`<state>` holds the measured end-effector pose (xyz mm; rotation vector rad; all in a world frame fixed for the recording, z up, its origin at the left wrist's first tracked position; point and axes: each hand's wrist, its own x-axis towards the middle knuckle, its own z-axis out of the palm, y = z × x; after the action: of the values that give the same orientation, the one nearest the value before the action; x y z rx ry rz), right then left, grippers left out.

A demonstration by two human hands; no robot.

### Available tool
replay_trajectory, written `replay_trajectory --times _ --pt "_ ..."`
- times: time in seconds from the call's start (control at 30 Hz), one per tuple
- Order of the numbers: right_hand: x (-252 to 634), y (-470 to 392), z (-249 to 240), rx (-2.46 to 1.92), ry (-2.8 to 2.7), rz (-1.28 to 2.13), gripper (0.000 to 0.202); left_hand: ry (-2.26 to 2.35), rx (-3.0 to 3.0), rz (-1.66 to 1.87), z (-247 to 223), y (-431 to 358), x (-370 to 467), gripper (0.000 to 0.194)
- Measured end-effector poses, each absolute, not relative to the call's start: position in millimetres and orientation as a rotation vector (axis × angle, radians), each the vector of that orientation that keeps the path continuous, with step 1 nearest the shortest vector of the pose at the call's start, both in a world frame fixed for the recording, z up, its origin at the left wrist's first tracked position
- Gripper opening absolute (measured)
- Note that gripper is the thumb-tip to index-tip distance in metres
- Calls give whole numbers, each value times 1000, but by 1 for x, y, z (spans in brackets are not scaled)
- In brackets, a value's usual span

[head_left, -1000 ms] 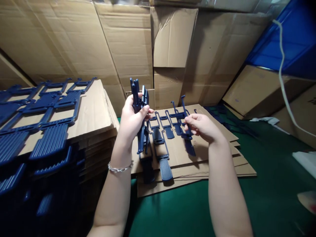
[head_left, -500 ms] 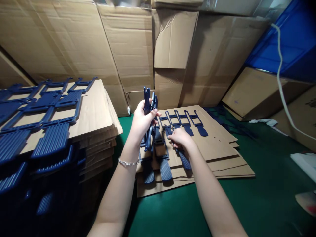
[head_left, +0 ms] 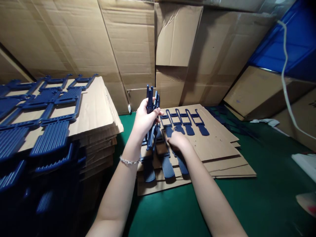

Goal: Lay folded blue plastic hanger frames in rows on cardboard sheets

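Dropped since earlier, our right hand (head_left: 178, 141) covers a ribbed navy frame (head_left: 182, 165) at 7 o'clock on the cardboard (head_left: 209, 144), can't tell if pinching, left hand (head_left: 144, 121) clutching a frame bundle (head_left: 150, 100), so let's keep everything parallel.

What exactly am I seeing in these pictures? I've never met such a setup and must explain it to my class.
No machine here: a person works bare-handed, filmed by a head-worn camera looking forward and down. The left hand, with a bracelet at its wrist, grips a bunch of dark blue parts. The right hand is at a similar part on cardboard sheets, its grip hidden. More parts lie on those sheets, and others on a taller cardboard stack to the left.
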<state>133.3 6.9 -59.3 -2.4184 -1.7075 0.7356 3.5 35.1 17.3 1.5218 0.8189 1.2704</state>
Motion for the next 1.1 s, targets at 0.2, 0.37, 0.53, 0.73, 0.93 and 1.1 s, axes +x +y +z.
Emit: replay_trajectory --times 0.2,0.37,0.53,0.73,0.93,1.1 --pt "127 10 -64 -2377 -1704 733 36 881 1576 1225 15 36 5 40" --pt "134 11 -62 -2327 -1717 842 38 844 1537 1161 15 33 10 38" --pt "148 7 -37 -1859 -1357 823 51 672 1490 1011 13 30 10 38" --pt "160 -10 -16 -1132 -1048 1185 37 470 1495 916 13 27 8 45" --pt "172 -20 -6 -1130 -1091 1065 36 608 1614 997 16 23 14 42" --pt "173 -22 0 -985 -902 1028 39 591 1681 967 18 19 15 43"
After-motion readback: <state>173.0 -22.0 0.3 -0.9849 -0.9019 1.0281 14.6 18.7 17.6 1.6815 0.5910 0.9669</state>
